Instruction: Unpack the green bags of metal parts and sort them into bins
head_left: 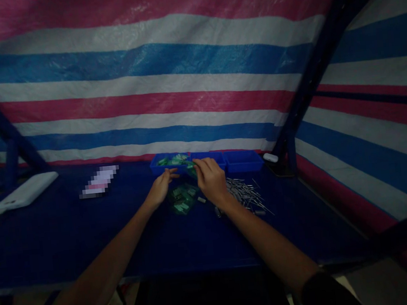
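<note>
My right hand (212,179) is closed in a pinch on a small green plastic bag (190,169), held just in front of the blue bins. To its left is my left hand (159,189), fingers stretched towards the bag with a gap between them, apparently holding nothing. Below and between the hands, a pile of green plastic bags (182,203) with small pieces inside lies on the dark blue table (133,241). One small light-coloured piece (201,200) rests beside that pile. Partly behind my right wrist is a heap of thin metal pins (245,194).
Behind the hands stand three blue bins in a row: the left bin (153,166) contains green bags, beside the middle bin (218,158) and right bin (244,162). A white power bank (27,191) with a cable and a phone (99,180) lie left. A white case (270,157) sits right.
</note>
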### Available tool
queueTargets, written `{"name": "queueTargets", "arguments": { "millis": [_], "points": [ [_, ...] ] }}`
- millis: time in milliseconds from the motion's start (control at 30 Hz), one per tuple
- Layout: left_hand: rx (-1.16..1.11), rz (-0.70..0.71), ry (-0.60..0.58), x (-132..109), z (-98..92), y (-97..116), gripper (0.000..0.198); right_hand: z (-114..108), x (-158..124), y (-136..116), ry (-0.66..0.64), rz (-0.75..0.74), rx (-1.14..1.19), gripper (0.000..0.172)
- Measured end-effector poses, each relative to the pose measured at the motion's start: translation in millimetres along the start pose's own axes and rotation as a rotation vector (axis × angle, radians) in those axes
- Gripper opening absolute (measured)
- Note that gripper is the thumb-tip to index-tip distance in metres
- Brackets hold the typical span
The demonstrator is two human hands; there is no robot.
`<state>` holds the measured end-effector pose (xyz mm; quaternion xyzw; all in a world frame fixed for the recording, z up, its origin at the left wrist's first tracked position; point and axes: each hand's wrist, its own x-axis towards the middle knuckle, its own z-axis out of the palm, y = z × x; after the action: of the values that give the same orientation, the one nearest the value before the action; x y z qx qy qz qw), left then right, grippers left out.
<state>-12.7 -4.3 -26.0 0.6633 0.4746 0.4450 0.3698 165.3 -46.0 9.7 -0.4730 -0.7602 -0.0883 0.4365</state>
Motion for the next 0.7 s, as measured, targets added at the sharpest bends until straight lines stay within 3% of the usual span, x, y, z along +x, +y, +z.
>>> {"name": "queueTargets", "arguments": {
  "millis": [133,233,333,567,700],
  "points": [
    [-0.177,-0.082,-0.010,-3.7,0.8,-3.3,0.073,21.4,-3.4,-10.8,-0.187,-0.116,-0.049,0.032],
    [-0.216,-0.103,-0.058,-6.9,4.4,0.2,0.060,22.3,-16.4,-11.0,-0.403,-0.240,-0.062,0.028],
    [-0.136,-0.125,-0.068,-8.6,7.0,3.1,0.047,20.8,-27.7,-10.3,-0.539,-0.253,0.001,0.028],
    [-0.138,-0.057,0.018,-9.2,5.6,2.3,0.040,27.0,-30.4,-6.6,-0.547,-0.135,0.143,0.037],
    [-0.061,-0.058,-0.007,-8.1,3.2,0.5,0.043,25.4,-29.1,-2.1,-0.538,-0.067,0.066,0.032]
  ]
}}
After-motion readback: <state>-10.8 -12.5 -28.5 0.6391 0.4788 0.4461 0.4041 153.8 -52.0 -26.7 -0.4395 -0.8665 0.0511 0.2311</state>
